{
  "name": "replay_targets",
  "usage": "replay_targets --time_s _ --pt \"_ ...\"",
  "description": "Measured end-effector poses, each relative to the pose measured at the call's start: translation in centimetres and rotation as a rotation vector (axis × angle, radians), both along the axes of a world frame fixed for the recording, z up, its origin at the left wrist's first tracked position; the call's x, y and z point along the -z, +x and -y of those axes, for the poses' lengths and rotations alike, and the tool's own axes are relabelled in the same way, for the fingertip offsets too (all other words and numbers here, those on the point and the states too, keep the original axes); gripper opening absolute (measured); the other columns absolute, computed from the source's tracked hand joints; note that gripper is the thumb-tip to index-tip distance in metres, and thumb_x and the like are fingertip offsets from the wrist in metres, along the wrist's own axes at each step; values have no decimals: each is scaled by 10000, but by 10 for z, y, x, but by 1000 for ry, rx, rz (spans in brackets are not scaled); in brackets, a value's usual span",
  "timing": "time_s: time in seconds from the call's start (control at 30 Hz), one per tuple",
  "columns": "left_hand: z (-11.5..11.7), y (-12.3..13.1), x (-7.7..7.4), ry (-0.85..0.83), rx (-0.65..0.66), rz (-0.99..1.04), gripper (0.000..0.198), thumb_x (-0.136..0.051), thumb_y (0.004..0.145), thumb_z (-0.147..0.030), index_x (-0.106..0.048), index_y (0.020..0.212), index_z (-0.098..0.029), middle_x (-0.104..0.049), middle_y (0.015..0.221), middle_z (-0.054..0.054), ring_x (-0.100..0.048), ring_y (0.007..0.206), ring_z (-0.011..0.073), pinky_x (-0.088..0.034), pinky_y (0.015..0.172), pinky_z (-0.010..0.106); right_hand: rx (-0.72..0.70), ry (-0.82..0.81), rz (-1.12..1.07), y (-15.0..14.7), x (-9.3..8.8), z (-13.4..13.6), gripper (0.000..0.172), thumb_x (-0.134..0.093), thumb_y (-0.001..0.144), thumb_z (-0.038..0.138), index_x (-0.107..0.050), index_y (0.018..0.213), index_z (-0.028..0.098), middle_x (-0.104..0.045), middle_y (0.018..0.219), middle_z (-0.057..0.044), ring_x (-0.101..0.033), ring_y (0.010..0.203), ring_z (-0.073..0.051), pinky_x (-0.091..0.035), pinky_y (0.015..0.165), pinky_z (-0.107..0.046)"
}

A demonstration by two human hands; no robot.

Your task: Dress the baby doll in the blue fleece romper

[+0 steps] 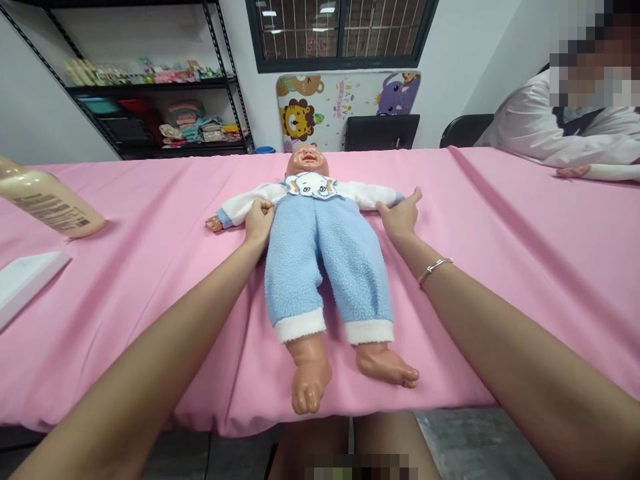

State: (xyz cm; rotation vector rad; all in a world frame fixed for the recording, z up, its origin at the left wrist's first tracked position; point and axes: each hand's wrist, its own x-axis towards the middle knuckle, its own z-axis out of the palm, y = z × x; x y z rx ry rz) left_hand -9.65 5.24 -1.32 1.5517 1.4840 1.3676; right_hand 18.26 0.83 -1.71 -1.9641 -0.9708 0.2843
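A baby doll (317, 260) lies on its back on the pink-covered table, head at the far side and bare feet towards me. It wears fleecy blue trousers with white cuffs and a white top with an elephant face. My left hand (259, 221) is closed at the doll's side, its curled fingers against the clothing near the waist and sleeve. At the other outstretched arm, my right hand (401, 215) has its thumb and fingers about the white sleeve (369, 195) near its blue cuff. The doll's hand there is largely hidden.
A beige bottle (50, 200) leans at the left, with a white box-like object (31, 283) nearer me. Across the table at the right, a person in white (530, 120) rests their arms on it. Behind stand a shelf rack (160, 83) and a dark monitor (383, 133).
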Motion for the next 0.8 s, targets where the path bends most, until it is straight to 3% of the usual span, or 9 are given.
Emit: replay_targets --time_s 0.03,0.1,0.17,0.2,0.3,0.43,0.57,0.7,0.8 --pt "0 -2 1 -3 60 10 174 -529 817 -55 -467 734 -194 -523 776 9 -508 761 171 -420 819 310 10 99 -5 0 3 3 828 -626 873 174 -121 1499 -22 -644 1128 -156 -597 1103 -210 -409 1057 -349" --pt "2 -7 2 -9 130 7 111 -506 863 -133 -497 766 -185 -518 764 4 -496 729 164 -420 773 298 -35 273 -43 -4 7 6 560 -597 875 154 -367 1365 13 -648 904 -68 -612 936 -173 -434 981 -317" --pt "6 -13 1 19 184 -57 192 -471 927 -289 -520 778 -179 -533 774 21 -508 762 182 -424 791 309 -239 297 -153 -12 7 8 193 -579 899 201 -559 1048 80 -582 759 -22 -571 754 -138 -458 802 -268" --pt "8 -16 -1 44 229 -104 282 -444 950 -391 -532 786 -179 -555 801 36 -525 813 199 -426 826 319 -384 266 -221 -16 5 9 137 -563 920 240 -564 882 109 -532 692 -4 -520 660 -115 -431 692 -240" --pt "13 -23 -9 83 398 -222 555 -379 908 -695 -573 842 -180 -616 923 75 -548 977 251 -422 914 341 -727 133 -405 -22 -4 11 377 -543 954 384 -461 670 151 -383 583 32 -336 519 -71 -266 510 -212" --pt "14 -30 -15 35 479 -265 705 -438 761 -868 -561 763 -174 -588 827 58 -539 827 219 -435 778 319 -918 -53 -603 -7 -16 16 356 -665 886 392 -473 699 158 -367 586 40 -302 515 -63 -240 494 -204" --pt "12 -29 -13 -56 579 -204 691 -574 691 -848 -575 668 -157 -531 709 19 -472 682 156 -388 698 292 -794 42 -604 6 -18 16 302 -644 889 286 -451 694 160 -410 604 35 -355 541 -66 -298 543 -211" --pt "12 -22 -9 -3 526 81 590 -660 710 -752 -598 734 -166 -578 773 23 -523 776 179 -416 790 309 -626 -41 -122 -4 -10 8 317 -641 865 199 -452 615 152 -394 580 31 -352 571 -86 -305 606 -259" --pt "11 -21 -6 -14 558 216 521 -751 689 -642 -597 843 -170 -589 839 29 -530 817 182 -422 797 303 -555 167 87 -21 -20 10 165 -659 779 109 -510 722 150 -513 701 0 -463 671 -125 -385 685 -282"
